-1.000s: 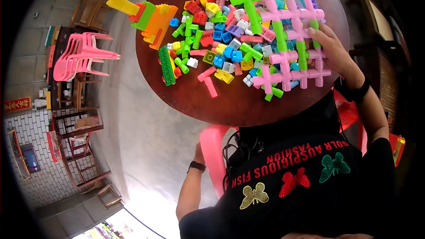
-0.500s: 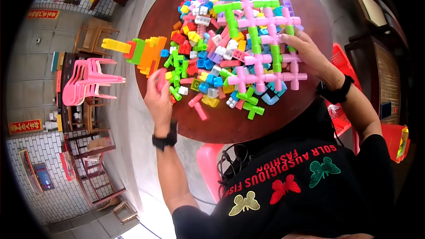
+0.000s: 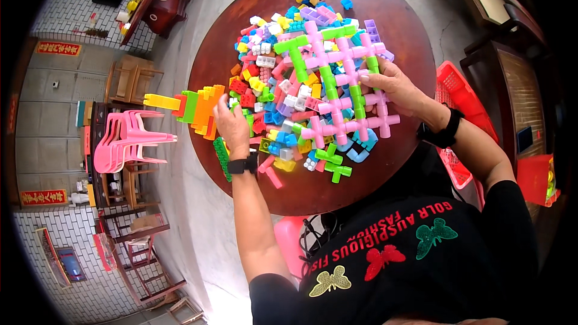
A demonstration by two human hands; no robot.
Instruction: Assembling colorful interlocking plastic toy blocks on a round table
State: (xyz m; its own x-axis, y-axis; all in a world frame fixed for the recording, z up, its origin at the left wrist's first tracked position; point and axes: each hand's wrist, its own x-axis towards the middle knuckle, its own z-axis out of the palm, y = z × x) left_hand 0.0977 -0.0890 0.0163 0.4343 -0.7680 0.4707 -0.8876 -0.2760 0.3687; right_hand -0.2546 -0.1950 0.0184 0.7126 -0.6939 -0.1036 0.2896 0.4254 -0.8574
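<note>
My right hand (image 3: pixel 396 89) grips the right side of a lattice (image 3: pixel 339 107) of pink and green tube pieces, holding it above the pile. Its thumb lies on top, and the other fingers are partly hidden underneath. At the pile's left edge, my left hand (image 3: pixel 232 125) has its fingers curled beside green connector pieces; whatever they hold, if anything, is hidden. Just left of that hand is a stepped shape built of orange, green, red and yellow bricks (image 3: pixel 208 111). A long green studded brick (image 3: pixel 221 159) lies by the left wrist. Loose mixed bricks (image 3: pixel 278 87) spread beneath the lattice.
Everything lies on a round dark-brown table (image 3: pixel 385 165). Red plastic baskets (image 3: pixel 463 99) stand by its right side. To the left are stacked pink plastic chairs (image 3: pixel 123 141) and wooden chairs. A pink stool (image 3: pixel 290 238) is below the near edge.
My left hand has moved right, toward the pile, and the pink piece at its fingers no longer shows. The green studded brick now shows beside the wrist. My right hand still holds the lattice.
</note>
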